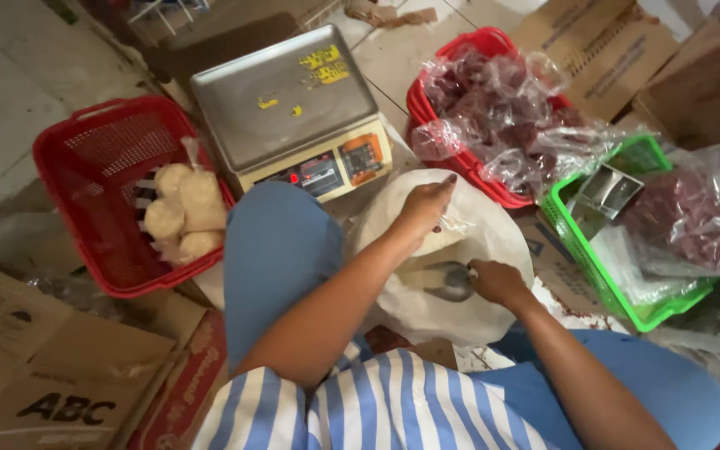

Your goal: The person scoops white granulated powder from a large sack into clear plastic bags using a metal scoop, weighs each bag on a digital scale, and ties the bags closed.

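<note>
Near the middle of the frame, the left hand point(425, 204) pinches a thin clear plastic bag point(460, 223) at its mouth, its grip clamped on the film above the open top of a large white woven sack point(427, 308). The right hand point(497, 281), just below and to the right, has its grip closed around the handle of a grey metal scoop point(450, 281), whose bowl lies inside the sack's mouth. The sack stands on the floor between the person's knees, which are covered in blue cloth; a blue-and-white striped shirt fills the bottom centre.

Above the left knee, at upper centre, sits an electronic scale with a flat steel pan point(289, 100). At the left of the frame a red plastic basket point(85, 158) holds several small clear bags of pale powder point(183, 212). At upper right a second red plastic basket point(477, 46) is heaped with clear bags of dark red pieces point(502, 117). Just right of it a green plastic basket point(577, 242) holds a metal scoop point(606, 193) and more plastic bags. Brown cardboard boxes point(68, 367) lie at lower left and at upper right.
</note>
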